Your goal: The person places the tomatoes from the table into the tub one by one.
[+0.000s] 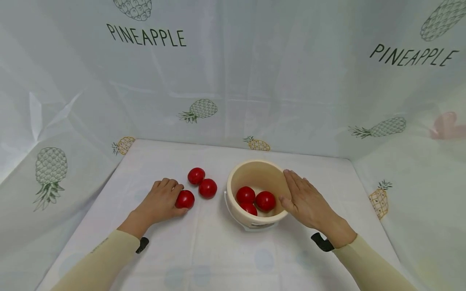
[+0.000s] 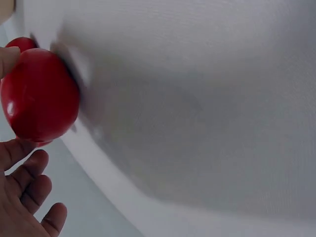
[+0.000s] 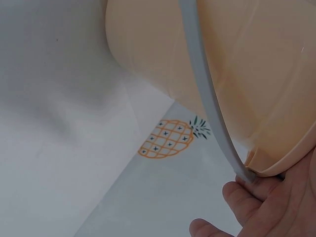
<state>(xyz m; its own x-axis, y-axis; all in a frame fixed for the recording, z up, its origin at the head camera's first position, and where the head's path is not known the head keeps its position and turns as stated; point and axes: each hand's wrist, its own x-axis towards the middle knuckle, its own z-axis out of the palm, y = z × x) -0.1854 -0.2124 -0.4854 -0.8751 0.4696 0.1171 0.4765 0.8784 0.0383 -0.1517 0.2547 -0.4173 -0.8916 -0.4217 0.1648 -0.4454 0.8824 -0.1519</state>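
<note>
My left hand [image 1: 162,201] has its thumb and fingers round a red ball-like fruit [image 1: 185,199] on the table; in the left wrist view the thumb and a fingertip touch opposite sides of this red fruit [image 2: 40,95]. Two more red fruits [image 1: 208,188] lie just beyond it. A cream bucket [image 1: 234,204] stands to their right with three red fruits [image 1: 265,201] inside. My right hand [image 1: 309,202] rests on the bucket's right rim, fingers fairly straight; the right wrist view has the hand [image 3: 276,207] at the rim of the bucket [image 3: 148,54], beside its handle [image 3: 205,84].
A white cloth with pale dots covers the table [image 1: 225,258]. Behind and at both sides hangs a white curtain [image 1: 284,81] printed with pineapples and lettering. The bucket's handle [image 1: 234,216] hangs down at its near left side.
</note>
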